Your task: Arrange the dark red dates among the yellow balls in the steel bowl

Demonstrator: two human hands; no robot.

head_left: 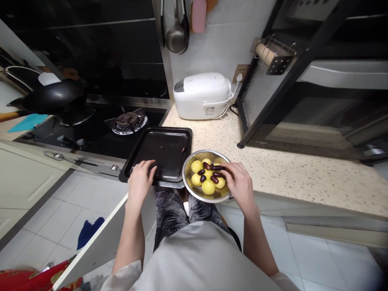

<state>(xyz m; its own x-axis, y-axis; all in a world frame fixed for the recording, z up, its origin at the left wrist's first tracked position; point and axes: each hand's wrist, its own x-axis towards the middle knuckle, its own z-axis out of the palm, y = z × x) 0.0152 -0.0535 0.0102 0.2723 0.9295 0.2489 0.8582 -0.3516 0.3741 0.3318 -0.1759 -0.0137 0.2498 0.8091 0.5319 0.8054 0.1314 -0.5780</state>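
Note:
My right hand (239, 182) is over the right side of a round metal bowl (192, 192), thumb and fingers closing on a dark purple grape-like fruit (218, 168). Inside the bowl sit several yellow balls (208, 187), with more of the dark oval fruits (216, 180) on and between them. At the front left of a black baking tray (160, 155), my left hand (141, 176) hovers or rests with its thumb apart from curved fingers; I see nothing held. A single dark oval fruit (183, 149) lies at the tray's right side.
A white rice-cooker-like appliance (201, 97) is plugged in against the wall. Left is a gas hob with a burner (129, 120) and a black wok (54, 97). A rack with an oven (327, 113) stands right. Below, a cabinet door (100, 242) hangs open.

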